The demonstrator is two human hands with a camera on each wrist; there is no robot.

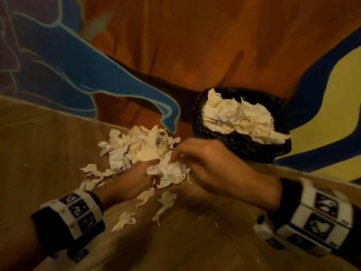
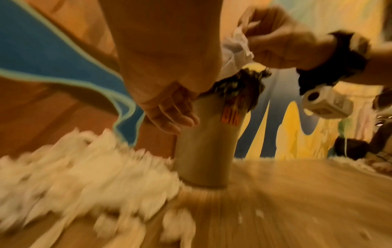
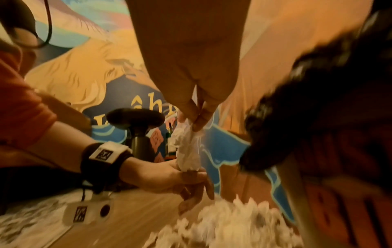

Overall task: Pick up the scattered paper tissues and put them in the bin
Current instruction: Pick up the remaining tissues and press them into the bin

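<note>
Loose scraps: small, torn, cream paper tissue scraps [image 1: 125, 222] are lying nearest the camera on the pale wooden floor [image 1: 195, 241], at 7 o'clock from the hands.
Left hand: the left hand [image 1: 134, 178] is reaching in from 8 o'clock; its fingers [image 3: 191, 177] are curling round the lower end of a crumpled white paper tissue wad [image 1: 168, 171]; a black wrist strap with white marker blocks [image 1: 78, 212] is sitting on the wrist.
Right hand: the right hand [image 1: 211, 163] is coming in from 4 o'clock; its thumb and fingers [image 3: 199, 115] are pinching the top of the same wad, closed tight on it; a like strap [image 1: 320, 214] is sitting on this wrist.
Held wad: it is hanging stretched between both hands, just above the floor.
Tissue heap: a larger heap of crumpled cream paper tissues [image 1: 140, 147] is lying on the floor at 11 o'clock from the hands, just beyond them.
Bin: a tall, round, beige bin lined with a black plastic bag [image 1: 242, 145] is standing at 1 o'clock, beside the heap; tissues [image 1: 240, 118] are filling it to the rim and spilling over the edge.
Wall: an orange wall with blue and yellow painted shapes [image 1: 195, 45] is rising behind the bin.
</note>
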